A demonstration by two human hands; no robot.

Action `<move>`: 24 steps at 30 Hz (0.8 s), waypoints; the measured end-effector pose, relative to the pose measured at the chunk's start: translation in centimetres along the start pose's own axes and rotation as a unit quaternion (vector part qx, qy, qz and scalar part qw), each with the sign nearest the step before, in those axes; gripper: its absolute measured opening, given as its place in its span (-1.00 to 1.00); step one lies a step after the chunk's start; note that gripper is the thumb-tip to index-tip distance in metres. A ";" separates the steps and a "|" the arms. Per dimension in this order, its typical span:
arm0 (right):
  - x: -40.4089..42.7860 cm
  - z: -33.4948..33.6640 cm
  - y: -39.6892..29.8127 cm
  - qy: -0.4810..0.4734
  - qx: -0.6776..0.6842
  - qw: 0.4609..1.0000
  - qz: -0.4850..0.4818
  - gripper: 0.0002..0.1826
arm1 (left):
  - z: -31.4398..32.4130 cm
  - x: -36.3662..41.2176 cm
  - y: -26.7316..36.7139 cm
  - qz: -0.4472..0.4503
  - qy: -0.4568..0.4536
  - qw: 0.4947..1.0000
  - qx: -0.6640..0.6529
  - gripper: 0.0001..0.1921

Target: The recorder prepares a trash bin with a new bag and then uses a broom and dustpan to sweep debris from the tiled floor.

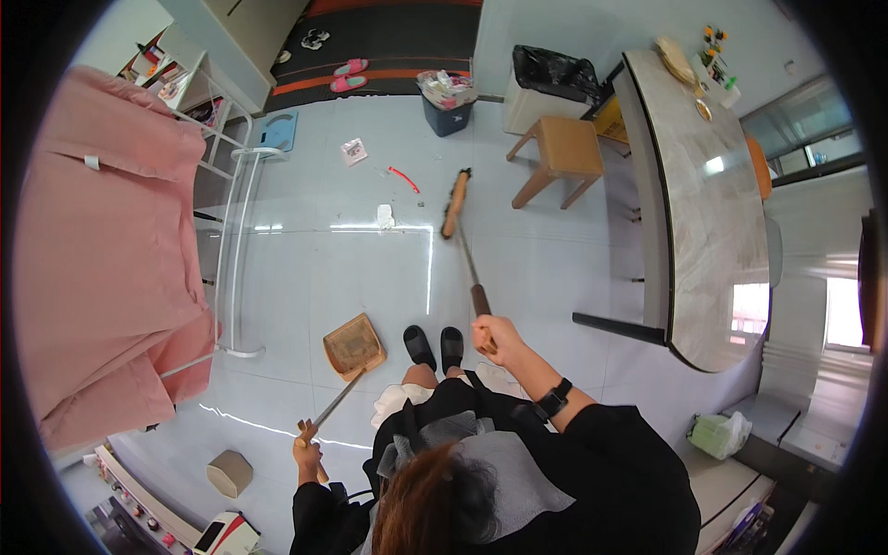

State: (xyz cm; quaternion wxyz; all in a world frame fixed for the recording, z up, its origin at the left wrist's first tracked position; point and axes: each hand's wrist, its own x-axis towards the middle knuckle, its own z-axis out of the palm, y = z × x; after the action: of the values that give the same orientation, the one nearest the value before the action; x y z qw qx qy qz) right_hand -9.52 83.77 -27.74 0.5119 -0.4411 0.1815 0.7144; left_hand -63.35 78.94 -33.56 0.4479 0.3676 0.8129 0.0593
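Observation:
My right hand grips the brown handle of a broom, whose bristled head rests on the tiled floor ahead of my feet. Left of the bristles lie a red strip, a crumpled white tissue, a small dark scrap and a pinkish printed packet. Down at my left side, my left hand is closed around the handle of a long-handled dustpan. The tan pan sits on the floor just left of my black slippers, and its inside looks stained.
A filled dark bin stands by the doorway mat. Right of it are a white bin with a black liner, a tan stool and a marble-look table. A white rack with pink cloth borders the left.

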 end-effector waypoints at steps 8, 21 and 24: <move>8.5 -0.6 -4.0 0.169 -0.250 0.953 0.001 -0.79 | -0.7 -0.3 -2.1 0.012 0.066 0.996 0.051 -0.66; 8.0 11.0 -15.2 0.125 -0.361 0.924 0.006 -0.83 | 0.4 -1.0 -3.6 -0.005 0.123 0.991 0.043 -0.75; 12.7 14.7 -17.8 0.098 -0.458 0.883 -0.041 -0.83 | 1.2 -1.2 -2.3 -0.023 0.124 0.988 0.089 -0.79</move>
State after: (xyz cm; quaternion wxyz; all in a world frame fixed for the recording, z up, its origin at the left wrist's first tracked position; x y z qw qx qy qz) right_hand -1.34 108.76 -26.63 0.2613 -0.7008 -0.1347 0.6500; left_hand -63.27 76.21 -34.38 0.3106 0.3770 0.8723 0.0219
